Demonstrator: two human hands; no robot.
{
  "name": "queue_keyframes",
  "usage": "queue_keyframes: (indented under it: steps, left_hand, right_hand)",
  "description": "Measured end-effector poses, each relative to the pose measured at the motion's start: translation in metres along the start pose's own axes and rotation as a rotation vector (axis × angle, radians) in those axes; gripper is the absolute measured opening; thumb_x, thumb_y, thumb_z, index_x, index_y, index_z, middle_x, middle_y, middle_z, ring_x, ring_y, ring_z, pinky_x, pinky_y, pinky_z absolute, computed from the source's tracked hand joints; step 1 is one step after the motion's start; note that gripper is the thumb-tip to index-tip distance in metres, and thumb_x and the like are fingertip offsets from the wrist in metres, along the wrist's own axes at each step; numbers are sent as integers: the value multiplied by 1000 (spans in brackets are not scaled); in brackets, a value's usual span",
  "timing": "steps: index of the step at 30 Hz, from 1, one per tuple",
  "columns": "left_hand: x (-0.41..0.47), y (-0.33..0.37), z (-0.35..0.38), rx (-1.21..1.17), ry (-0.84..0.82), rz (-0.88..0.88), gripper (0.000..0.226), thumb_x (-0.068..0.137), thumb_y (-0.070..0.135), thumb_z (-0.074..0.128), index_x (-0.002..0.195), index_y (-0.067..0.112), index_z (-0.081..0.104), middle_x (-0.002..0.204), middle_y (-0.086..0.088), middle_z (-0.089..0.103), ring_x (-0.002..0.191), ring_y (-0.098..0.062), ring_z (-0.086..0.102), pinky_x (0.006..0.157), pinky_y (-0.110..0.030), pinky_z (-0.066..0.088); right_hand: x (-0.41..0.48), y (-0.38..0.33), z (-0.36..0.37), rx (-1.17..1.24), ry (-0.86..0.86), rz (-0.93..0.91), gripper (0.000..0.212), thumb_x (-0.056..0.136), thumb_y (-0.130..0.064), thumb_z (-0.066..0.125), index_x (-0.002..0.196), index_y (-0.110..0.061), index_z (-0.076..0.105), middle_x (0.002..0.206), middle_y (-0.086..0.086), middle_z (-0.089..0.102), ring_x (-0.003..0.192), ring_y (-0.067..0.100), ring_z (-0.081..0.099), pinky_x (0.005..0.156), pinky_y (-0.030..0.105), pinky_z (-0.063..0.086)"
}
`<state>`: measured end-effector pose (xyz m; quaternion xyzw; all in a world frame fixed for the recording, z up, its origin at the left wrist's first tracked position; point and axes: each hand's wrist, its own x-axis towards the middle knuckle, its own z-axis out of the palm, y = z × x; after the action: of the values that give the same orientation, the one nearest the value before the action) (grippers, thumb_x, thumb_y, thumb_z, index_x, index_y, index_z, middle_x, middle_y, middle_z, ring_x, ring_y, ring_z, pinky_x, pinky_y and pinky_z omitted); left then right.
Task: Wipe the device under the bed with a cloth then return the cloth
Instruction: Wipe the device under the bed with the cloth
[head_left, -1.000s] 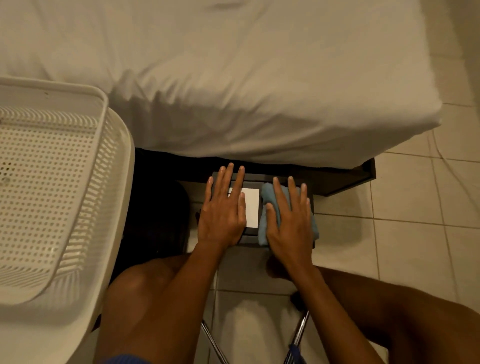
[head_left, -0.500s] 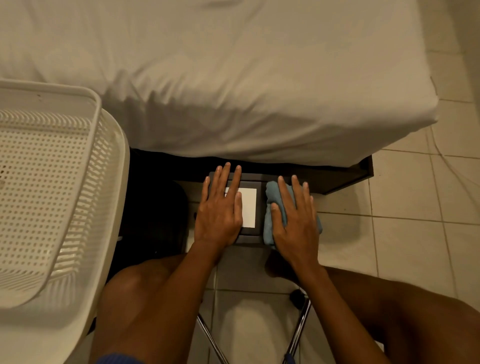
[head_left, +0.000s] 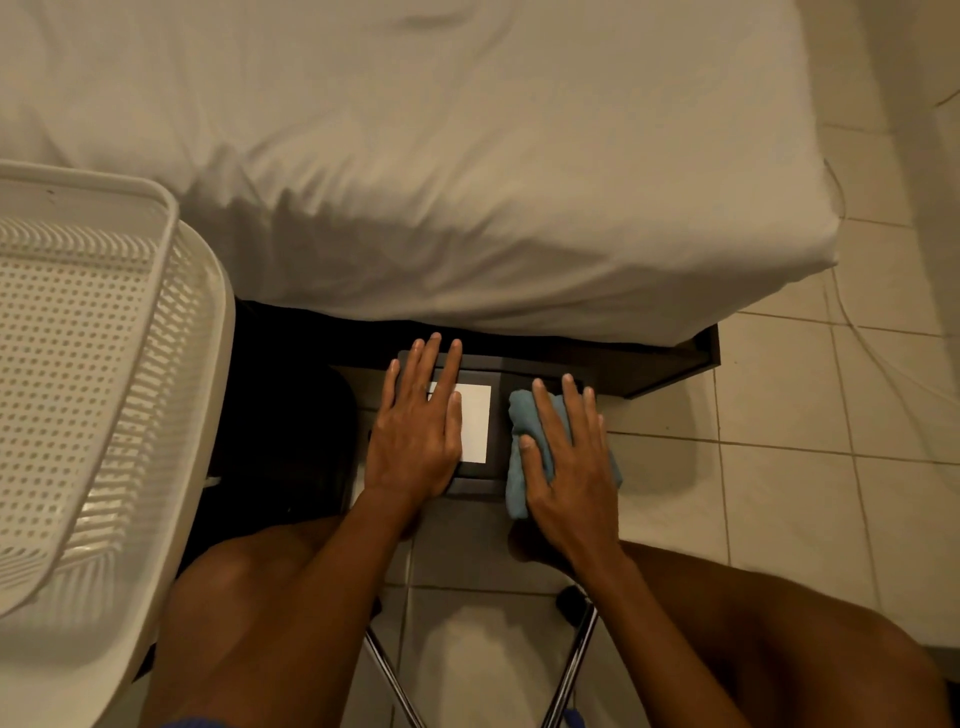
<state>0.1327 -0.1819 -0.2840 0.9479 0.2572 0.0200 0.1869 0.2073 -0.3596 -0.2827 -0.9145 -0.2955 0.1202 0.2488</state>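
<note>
While the left hand (head_left: 415, 441) lies flat and open on the device (head_left: 496, 415), steadying it, the right hand (head_left: 569, 462) presses flat, fingers spread, on the cloth (head_left: 517, 467) at the device's right edge. The device sits on the floor (head_left: 779, 493) in the lower centre of the frame, half under the bed (head_left: 467, 182). It looks rigid, flat and smooth, likely to slide unless pinned. The cloth is soft and limp, best gathered by bunching under the palm.

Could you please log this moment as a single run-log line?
phase: wiping | left hand: flat on device, steadying | right hand: pressing blue cloth on device's right side | cloth return: pending
</note>
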Motion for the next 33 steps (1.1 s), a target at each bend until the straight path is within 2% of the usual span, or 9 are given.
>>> queue_keyframes:
  steps: [5,10,16,21,26,30,33]
  left_hand:
    - [1,0,-1,-8,3,7,58,105,32,27,158,26,4,167,0,-1,153,-11,-9,126,-38,1]
    - [0,1,-1,-7,-10,-5,59,105,33,27,158,26,3,167,0,-2,153,-12,-9,126,-38,0]
    - [1,1,-2,6,4,15,58,105,35,27,158,25,6,167,0,1,154,-12,-7,126,-37,-1]
    - [0,1,-2,-6,-6,4,58,105,35,26,158,26,4,167,1,-1,153,-11,-10,126,-38,0]
    - [1,1,-1,18,-3,11,58,105,36,25,158,26,3,167,1,-1,153,-11,-9,126,-38,0]
    - [0,1,-1,30,-15,4,59,105,36,25,158,26,2,167,1,-3,153,-11,-10,126,-39,1]
    - [1,1,-1,16,-17,1,59,105,37,24,158,26,1,167,1,-3,153,-11,-11,125,-37,-3]
  right_hand:
    - [40,3,-13,-18,14,-2,59,99,-51,31,155,-36,18,165,-1,8,152,18,0,124,42,6]
    - [-10,-12,-1,17,29,63,61,99,-45,38,155,-38,14,165,-6,2,152,16,-3,123,43,5]
    - [36,1,-11,-20,20,41,62,97,-53,30,155,-37,14,165,-2,7,152,19,0,123,45,8]
    - [-9,-17,6,-12,42,96,62,98,-51,33,154,-41,10,165,-5,2,152,18,-5,122,43,3]
    - [35,-2,-7,12,24,103,63,97,-53,34,155,-38,13,165,-4,3,152,19,-3,123,44,6]
    - [-2,-17,0,12,22,91,62,98,-53,30,154,-41,9,165,-5,-1,152,18,-6,122,42,0]
    - [6,-7,-2,6,11,73,62,97,-54,30,154,-42,9,165,-6,-2,152,17,-6,122,43,3]
